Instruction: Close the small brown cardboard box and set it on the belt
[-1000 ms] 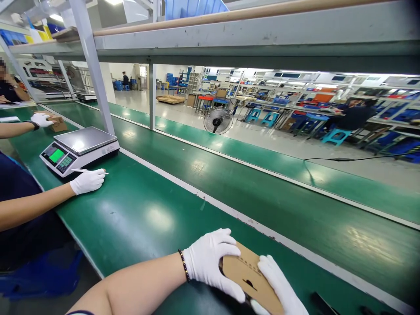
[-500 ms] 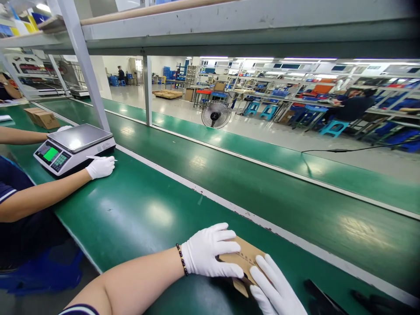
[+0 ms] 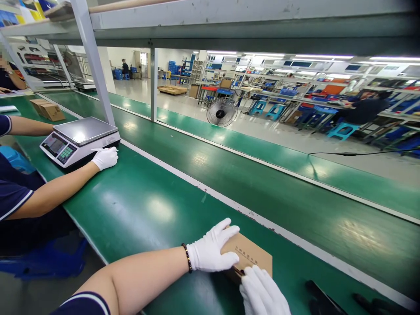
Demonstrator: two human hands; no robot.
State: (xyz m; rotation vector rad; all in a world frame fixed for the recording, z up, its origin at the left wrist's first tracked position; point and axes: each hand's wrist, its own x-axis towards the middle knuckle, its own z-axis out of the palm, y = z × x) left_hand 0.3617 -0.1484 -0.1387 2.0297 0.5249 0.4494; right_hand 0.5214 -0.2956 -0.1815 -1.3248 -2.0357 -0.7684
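Note:
A small brown cardboard box [image 3: 251, 249] with dark print on its top lies on the green bench in front of me. My left hand [image 3: 213, 250], in a white glove, holds its left side, thumb on the near edge and fingers spread toward the far corner. At the box's front edge is my right hand [image 3: 262, 291], also gloved, its fingers held together against the near side. A dark gap shows by those fingertips. The right fingertips partly hide the front face.
At the left stands a weighing scale [image 3: 82, 138]; a co-worker's gloved hand [image 3: 106, 158] holding a pen rests beside it. Beyond are cardboard boxes [image 3: 46, 109]. A conveyor belt [image 3: 229, 164] runs past the bench. Black objects [image 3: 323, 297] lie at the lower right. A shelf beam [image 3: 229, 26] crosses overhead.
My left fingers have drawn back toward the box's left edge, and my right hand has moved down and left to its front. More of the box top shows. The scale's green display now looks dark.

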